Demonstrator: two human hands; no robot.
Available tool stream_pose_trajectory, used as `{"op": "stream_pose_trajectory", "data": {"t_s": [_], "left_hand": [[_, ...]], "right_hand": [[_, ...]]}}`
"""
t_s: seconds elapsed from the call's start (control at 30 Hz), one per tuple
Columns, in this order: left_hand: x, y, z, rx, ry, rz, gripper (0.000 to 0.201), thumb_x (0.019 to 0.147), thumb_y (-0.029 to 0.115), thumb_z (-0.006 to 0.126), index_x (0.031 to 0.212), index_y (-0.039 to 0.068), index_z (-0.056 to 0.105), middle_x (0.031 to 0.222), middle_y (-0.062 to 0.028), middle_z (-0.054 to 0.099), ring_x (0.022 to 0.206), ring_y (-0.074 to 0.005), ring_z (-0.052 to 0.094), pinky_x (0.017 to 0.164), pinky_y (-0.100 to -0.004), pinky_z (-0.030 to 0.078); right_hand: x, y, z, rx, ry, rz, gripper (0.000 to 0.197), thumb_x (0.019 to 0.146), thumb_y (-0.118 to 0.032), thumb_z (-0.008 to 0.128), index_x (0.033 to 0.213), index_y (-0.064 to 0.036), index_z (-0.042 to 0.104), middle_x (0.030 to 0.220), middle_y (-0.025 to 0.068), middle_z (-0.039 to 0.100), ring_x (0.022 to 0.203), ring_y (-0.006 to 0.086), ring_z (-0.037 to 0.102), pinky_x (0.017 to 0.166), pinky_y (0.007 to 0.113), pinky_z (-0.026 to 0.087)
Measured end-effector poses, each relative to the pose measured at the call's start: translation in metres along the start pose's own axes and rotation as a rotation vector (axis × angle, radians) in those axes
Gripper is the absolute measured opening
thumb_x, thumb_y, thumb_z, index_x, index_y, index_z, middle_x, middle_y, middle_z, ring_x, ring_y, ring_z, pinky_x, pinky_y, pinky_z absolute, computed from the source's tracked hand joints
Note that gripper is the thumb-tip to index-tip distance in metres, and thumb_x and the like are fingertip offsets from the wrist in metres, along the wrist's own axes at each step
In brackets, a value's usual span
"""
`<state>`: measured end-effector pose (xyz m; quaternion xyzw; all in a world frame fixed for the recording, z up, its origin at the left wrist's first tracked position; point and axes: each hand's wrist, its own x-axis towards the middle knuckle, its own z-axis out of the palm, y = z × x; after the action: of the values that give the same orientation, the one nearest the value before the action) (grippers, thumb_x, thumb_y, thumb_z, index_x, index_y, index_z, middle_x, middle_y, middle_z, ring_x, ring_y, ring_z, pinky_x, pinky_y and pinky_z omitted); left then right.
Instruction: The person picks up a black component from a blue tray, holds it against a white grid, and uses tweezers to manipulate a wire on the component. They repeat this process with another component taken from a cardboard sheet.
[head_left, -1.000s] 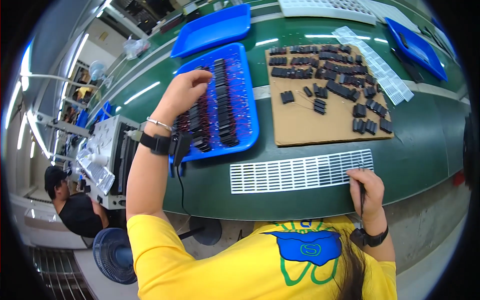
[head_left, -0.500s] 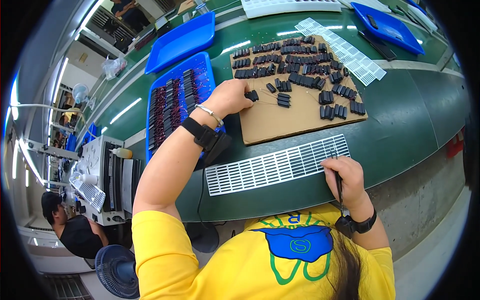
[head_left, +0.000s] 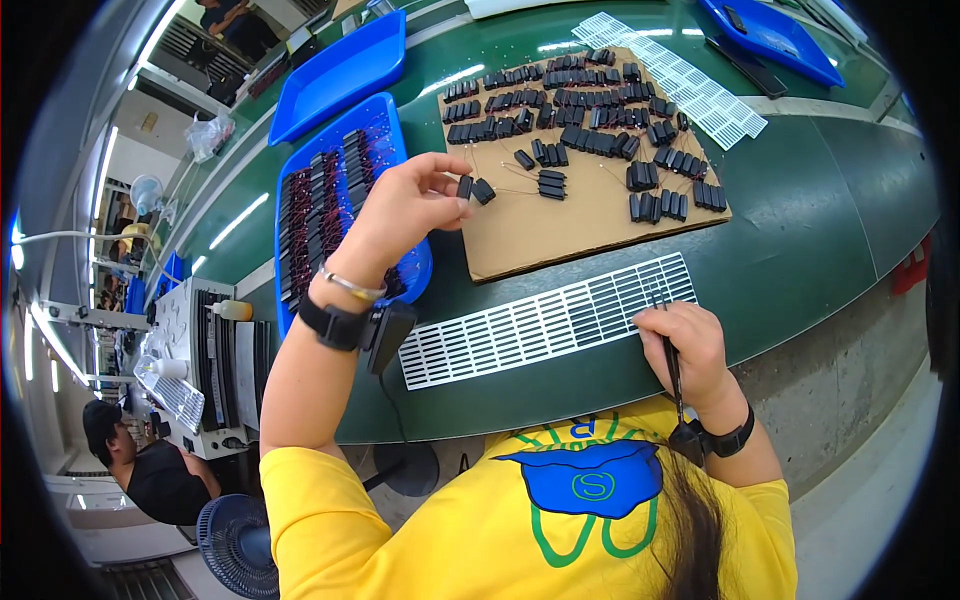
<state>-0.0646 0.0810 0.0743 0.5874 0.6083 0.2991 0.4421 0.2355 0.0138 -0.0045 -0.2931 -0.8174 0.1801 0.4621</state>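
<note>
My left hand (head_left: pixel 412 203) is over the left edge of a brown cardboard sheet (head_left: pixel 520 245). Its thumb and fingers pinch a small black rectangular component (head_left: pixel 465 187). Right beside that lies another black component (head_left: pixel 484 192); whether it is also held I cannot tell. Thin wires run from these parts toward a small stack of black components (head_left: pixel 552 184). My right hand (head_left: pixel 688 345) is closed round dark tweezers (head_left: pixel 673 370), whose tips point away over the right end of a white slotted grid strip (head_left: pixel 490 350). Dark pieces appear to fill some slots toward its right.
Rows of black wired components (head_left: pixel 600 97) cover the sheet's far part. Left of it stands a blue tray (head_left: pixel 424 268) full of similar parts, with another blue tray (head_left: pixel 335 80) behind. More white grid strips (head_left: pixel 690 95) lie far right. A person (head_left: pixel 150 470) sits at lower left.
My left hand has drawn back to the left, and the black component now shows between its fingers. My right hand stays over the strip with the tweezers. The whole view has shifted slightly.
</note>
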Motion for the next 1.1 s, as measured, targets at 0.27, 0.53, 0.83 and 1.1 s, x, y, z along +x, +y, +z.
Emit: {"op": "stream_pose_trajectory", "data": {"t_s": [0.27, 0.53, 0.83, 1.1], "left_hand": [[-0.045, -0.017, 0.049, -0.842, -0.315, -0.158, 0.029, 0.078, -0.001, 0.056, 0.107, 0.0, 0.05, 0.091, -0.0103, 0.06, 0.069, -0.0127, 0.058, 0.062, -0.0234, 0.05], [-0.045, -0.026, 0.074, -0.883, -0.336, -0.192, 0.026, 0.081, 0.002, 0.055, 0.106, -0.001, 0.048, 0.09, -0.0118, 0.06, 0.072, -0.0145, 0.061, 0.062, -0.022, 0.052], [-0.036, -0.034, 0.086, -0.821, -0.27, -0.23, 0.021, 0.081, 0.001, 0.054, 0.102, -0.003, 0.05, 0.091, -0.0152, 0.06, 0.076, -0.0178, 0.063, 0.065, -0.0231, 0.054], [-0.036, -0.038, 0.097, -0.803, -0.234, -0.229, 0.022, 0.082, 0.003, 0.054, 0.103, -0.004, 0.052, 0.088, -0.0095, 0.06, 0.08, -0.0138, 0.061, 0.067, -0.0206, 0.05]], "right_hand": [[0.001, 0.004, 0.004, -0.005, -0.013, 0.002, 0.02, 0.064, 0.007, 0.06, 0.082, -0.0023, 0.056, 0.065, 0.0088, 0.056, 0.052, 0.0224, 0.052, 0.049, 0.029, 0.041], [0.009, -0.007, -0.005, 0.173, -0.107, 0.143, 0.016, 0.073, 0.005, 0.056, 0.089, 0.0003, 0.055, 0.077, 0.0083, 0.058, 0.064, 0.0176, 0.056, 0.059, 0.026, 0.044], [0.005, -0.01, 0.009, 0.571, -0.114, 0.664, 0.015, 0.076, 0.006, 0.056, 0.09, 0.0012, 0.056, 0.086, 0.0054, 0.057, 0.073, 0.0115, 0.056, 0.069, 0.022, 0.045], [0.024, -0.001, 0.021, 0.377, -0.184, 0.666, 0.01, 0.072, 0.004, 0.062, 0.08, 0.0009, 0.057, 0.075, 0.0026, 0.058, 0.065, 0.0067, 0.054, 0.059, 0.02, 0.044]]}}
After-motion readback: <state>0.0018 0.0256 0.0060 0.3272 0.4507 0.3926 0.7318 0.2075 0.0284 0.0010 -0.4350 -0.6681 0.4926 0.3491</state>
